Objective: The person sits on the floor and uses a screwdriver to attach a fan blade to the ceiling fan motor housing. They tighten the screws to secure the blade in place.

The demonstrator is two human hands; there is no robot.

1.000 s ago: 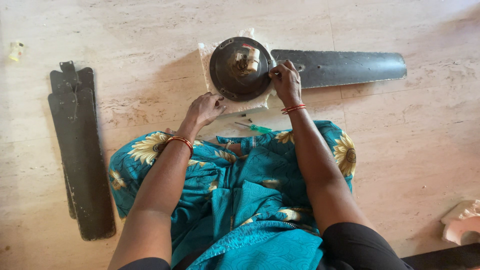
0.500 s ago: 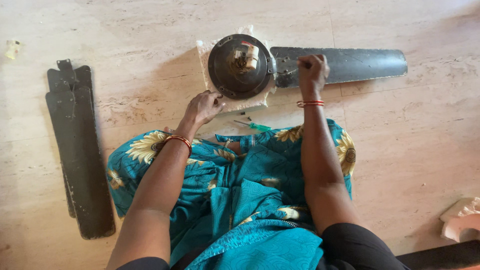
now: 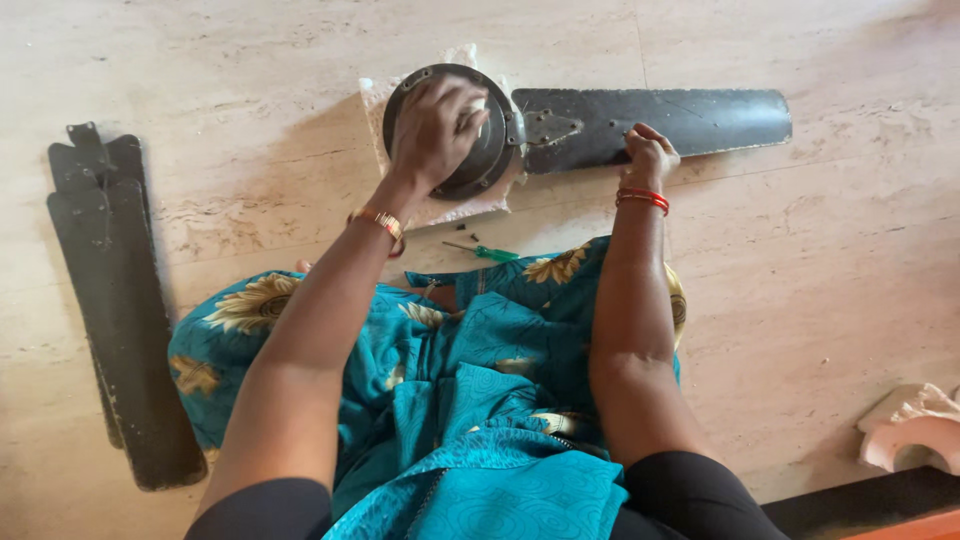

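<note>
While the person sits on the pale stone floor [image 3: 820, 300], the left hand [image 3: 438, 122] lies spread over the top of one round dark fan motor housing [image 3: 490, 165], fingers curled down onto it in a loose grasp. That housing rests on a single light cloth [image 3: 440, 208] spread on the floor in front of the knees. One dark fan blade [image 3: 690, 118] is joined to the housing by a metal bracket [image 3: 548, 128] and stretches away to the right. The right hand [image 3: 648, 155] presses down on the near edge of this blade, fingers bent over it; whether it grips or only rests cannot be told. Each wrist carries bangles. One small green-handled screwdriver [image 3: 488, 252] lies on the floor between the cloth and the teal flowered garment [image 3: 460, 370], with a couple of tiny dark bits just beside it, too small to identify. Well apart to the left, two loose dark blades [image 3: 120, 320] lie stacked, one partly over the other. At the lower right corner sits one pinkish curved object [image 3: 915, 440], partly cut off.
</note>
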